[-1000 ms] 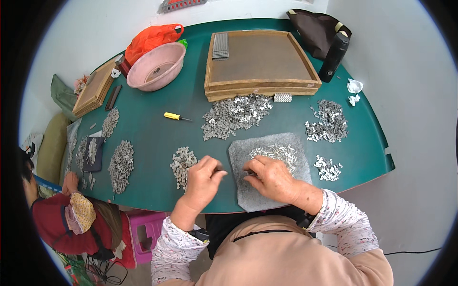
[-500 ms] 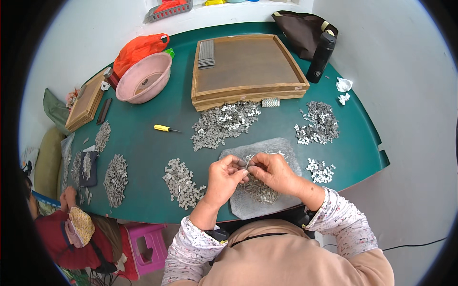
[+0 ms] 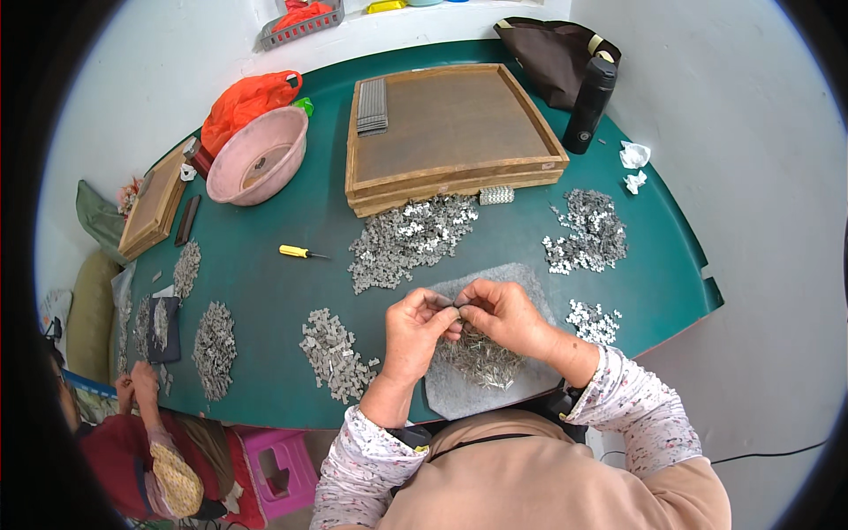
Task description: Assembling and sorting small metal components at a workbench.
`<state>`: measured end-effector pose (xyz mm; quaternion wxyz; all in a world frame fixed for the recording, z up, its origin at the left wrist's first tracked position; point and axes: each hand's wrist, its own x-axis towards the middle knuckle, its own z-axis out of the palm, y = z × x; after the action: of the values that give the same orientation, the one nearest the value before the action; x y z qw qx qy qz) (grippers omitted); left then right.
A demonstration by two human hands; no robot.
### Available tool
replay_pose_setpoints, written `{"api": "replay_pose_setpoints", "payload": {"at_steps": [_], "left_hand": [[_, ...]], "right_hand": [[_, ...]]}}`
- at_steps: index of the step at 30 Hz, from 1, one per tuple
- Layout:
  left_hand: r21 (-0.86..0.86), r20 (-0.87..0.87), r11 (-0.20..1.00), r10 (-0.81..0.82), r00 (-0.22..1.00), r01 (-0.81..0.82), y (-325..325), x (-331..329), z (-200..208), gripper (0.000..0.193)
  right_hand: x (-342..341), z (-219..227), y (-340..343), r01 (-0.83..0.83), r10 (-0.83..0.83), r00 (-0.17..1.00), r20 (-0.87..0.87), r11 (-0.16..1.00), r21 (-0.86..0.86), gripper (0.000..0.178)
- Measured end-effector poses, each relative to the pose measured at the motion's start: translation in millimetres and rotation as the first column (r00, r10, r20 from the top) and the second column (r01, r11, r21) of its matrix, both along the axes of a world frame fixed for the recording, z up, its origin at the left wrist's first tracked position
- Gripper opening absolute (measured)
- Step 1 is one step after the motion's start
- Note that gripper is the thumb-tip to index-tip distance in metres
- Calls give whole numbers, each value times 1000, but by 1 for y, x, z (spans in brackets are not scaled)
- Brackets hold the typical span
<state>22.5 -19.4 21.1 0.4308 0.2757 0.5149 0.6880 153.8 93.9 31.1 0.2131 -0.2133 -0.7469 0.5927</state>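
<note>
At the lower centre of the frame, the left hand [image 3: 415, 329] and the right hand [image 3: 505, 316] meet fingertip to fingertip above a grey felt mat [image 3: 530, 281]. Both sets of fingers are pinched together on a small dark metal part [image 3: 458, 306] held between the two hands, just above a heap of thin metal pins [image 3: 481, 360] lying on the mat. The mat rests on a green table [image 3: 265, 283] at its near edge. Left of the hands lies a small pile of flat metal pieces [image 3: 334, 353]; a larger pile [image 3: 406, 240] sits just above the mat, and two more piles [image 3: 587, 231] lie to the right. A yellow-handled screwdriver [image 3: 300, 253] lies centre left. In the upper centre sit stacked wooden trays [image 3: 450, 128], with a pink basin [image 3: 258, 157] to their left and a black bottle [image 3: 589, 104] to their right. At the lower left edge, another person's hands [image 3: 132, 384] are near further piles.
</note>
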Motion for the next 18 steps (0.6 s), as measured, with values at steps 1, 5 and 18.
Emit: {"api": "replay_pose_setpoints", "payload": {"at_steps": [1,5,18], "left_hand": [[-2,0,1000,0,1000,0,1,0,-1,13],[122,181,990,45,982,-68,12,6,-2,14],[25,262,989,135,955,-147,9,-5,-2,12]], "right_hand": [[0,5,0,-16,15,999,40,999,29,12],[-8,2,6,56,-55,998,42,998,-32,10],[-48,-2,83,5,-190,971,148,630,776,21]]}}
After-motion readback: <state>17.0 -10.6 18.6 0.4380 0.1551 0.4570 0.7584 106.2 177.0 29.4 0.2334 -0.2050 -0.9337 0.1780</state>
